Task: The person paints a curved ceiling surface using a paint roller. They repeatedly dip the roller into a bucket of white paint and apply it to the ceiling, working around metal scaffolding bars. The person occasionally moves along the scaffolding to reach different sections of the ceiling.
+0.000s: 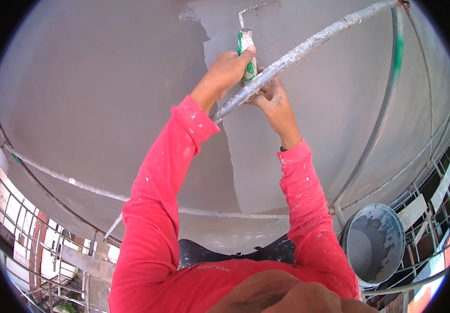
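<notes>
My left hand (227, 70) grips the green-and-white handle (247, 41) of a paint roller, whose paint-crusted wire frame (242, 15) bends toward the top edge. Just below and to its right, my right hand (274, 109) is closed, fingers curled at the handle's lower end behind a paint-spattered metal pole (308, 49); what they hold is hidden. The pole slants from upper right down beside my left wrist. Behind everything is a grey wall (105, 78) with an uneven band of lighter paint (256, 177).
A bucket of grey paint (363, 242) sits at my lower right. Metal scaffold bars (384, 122) cross the right side, and another rail (74, 180) runs across the lower left. Railings and a plank (87, 261) stand at left, with buildings seen beyond.
</notes>
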The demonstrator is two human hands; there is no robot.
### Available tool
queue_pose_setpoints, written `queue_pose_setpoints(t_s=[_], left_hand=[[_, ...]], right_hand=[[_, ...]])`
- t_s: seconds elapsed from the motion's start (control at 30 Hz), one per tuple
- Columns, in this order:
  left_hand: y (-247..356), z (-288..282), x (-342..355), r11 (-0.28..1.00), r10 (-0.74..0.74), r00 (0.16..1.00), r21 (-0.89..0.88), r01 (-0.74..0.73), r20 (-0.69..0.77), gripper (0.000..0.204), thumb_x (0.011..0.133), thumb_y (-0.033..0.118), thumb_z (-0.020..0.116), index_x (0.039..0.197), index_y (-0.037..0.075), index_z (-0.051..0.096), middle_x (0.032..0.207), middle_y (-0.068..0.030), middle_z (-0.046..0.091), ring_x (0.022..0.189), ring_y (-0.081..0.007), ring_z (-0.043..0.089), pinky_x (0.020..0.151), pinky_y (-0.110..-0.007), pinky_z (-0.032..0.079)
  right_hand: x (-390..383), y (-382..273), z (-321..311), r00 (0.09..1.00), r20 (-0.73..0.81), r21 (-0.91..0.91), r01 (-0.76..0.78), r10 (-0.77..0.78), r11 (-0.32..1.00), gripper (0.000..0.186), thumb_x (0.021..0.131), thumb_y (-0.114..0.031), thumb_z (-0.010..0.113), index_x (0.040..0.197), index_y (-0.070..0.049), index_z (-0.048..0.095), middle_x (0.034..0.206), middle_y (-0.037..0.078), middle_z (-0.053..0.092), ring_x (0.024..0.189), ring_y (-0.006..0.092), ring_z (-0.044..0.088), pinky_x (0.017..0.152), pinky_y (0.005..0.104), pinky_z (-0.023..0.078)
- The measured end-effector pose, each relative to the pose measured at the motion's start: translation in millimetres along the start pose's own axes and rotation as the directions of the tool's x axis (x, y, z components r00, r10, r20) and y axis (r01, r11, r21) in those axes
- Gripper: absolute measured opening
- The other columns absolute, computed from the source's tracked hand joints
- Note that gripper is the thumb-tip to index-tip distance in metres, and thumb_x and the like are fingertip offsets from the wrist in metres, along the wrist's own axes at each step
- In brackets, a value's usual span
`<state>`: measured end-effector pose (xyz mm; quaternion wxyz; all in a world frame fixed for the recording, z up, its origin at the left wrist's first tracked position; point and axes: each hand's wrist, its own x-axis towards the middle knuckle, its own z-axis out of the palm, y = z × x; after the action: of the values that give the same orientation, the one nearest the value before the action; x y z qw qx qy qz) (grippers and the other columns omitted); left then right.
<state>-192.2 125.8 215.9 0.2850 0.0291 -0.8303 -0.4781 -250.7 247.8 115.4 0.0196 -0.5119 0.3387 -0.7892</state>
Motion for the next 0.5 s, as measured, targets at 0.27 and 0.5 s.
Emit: queue_pose_setpoints(t_s=[0.27, 0.5], left_hand=[[-7.5, -11.9, -22.6, 0.975, -0.112, 0.963, 0.213, 0.059, 0.243, 0.056, 0.101, 0.050, 0.056, 0.090, -0.003, 0.070, 0.076, -0.0091, 0.065, 0.071, -0.0157, 0.059, 0.069, -0.032, 0.049], [-32.1, -31.1, -106.0, 0.917, 0.231, 0.967, 0.356, -0.180, -0.105, 0.056, 0.090, 0.053, 0.071, 0.093, -0.003, 0.073, 0.072, -0.0153, 0.066, 0.076, -0.0227, 0.066, 0.071, -0.039, 0.050]], right_hand=[[-31.1, 26.5, 16.6, 0.958, -0.221, -0.558, 0.032, -0.185, 0.829, 0.037, 0.104, -0.015, 0.055, 0.134, 0.006, 0.048, 0.109, 0.015, 0.065, 0.096, 0.0226, 0.066, 0.083, 0.0347, 0.052], [-24.5, -7.2, 16.1, 0.978, -0.206, -0.634, -0.110, -0.030, 0.765, 0.047, 0.105, -0.018, 0.051, 0.144, 0.007, 0.042, 0.112, 0.024, 0.067, 0.099, 0.0313, 0.069, 0.086, 0.0403, 0.051]])
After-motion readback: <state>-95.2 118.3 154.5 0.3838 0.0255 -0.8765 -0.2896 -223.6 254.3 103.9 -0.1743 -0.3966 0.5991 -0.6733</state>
